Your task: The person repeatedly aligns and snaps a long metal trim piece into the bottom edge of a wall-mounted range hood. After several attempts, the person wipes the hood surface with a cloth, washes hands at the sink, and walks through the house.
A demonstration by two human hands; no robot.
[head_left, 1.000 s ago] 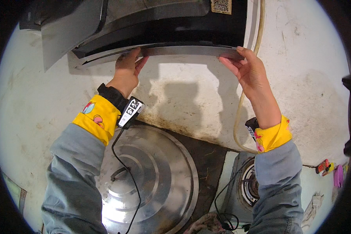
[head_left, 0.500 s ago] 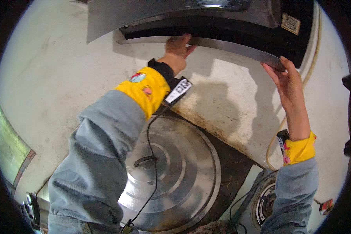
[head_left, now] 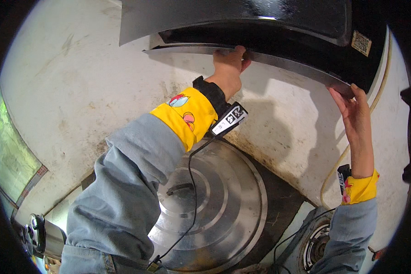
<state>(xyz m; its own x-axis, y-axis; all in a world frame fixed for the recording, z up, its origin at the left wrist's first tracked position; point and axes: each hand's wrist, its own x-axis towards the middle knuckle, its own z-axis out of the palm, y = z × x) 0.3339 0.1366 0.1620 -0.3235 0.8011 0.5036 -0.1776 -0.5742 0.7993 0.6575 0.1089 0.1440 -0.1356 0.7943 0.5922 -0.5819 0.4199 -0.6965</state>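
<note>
A long curved metal strip (head_left: pixel 287 67), shaped like a range hood's oil tray, runs along the lower edge of a black range hood (head_left: pixel 214 35). My left hand (head_left: pixel 229 68) pinches it near its middle, fingers over the upper edge. At the strip's right end, my right hand (head_left: pixel 355 112) grips it between thumb and fingers, palm turned upward. The strip's left end reaches out free below the hood's glossy dark panel (head_left: pixel 169 18). Whether the strip still touches the hood along its back is hidden.
Below my arms lies a large round metal lid (head_left: pixel 223 196) with a dark handle. A gas burner (head_left: pixel 316 244) sits at lower right, beside my right sleeve. A pale hose (head_left: pixel 381 91) runs down the stained white wall (head_left: pixel 96 86). A black cable hangs from a small device at my left wrist.
The view has shifted, so the hood and both hands appear farther right and slightly lower. The strip's left end shows a thinner face. My left fingers are now closed more on its edge.
</note>
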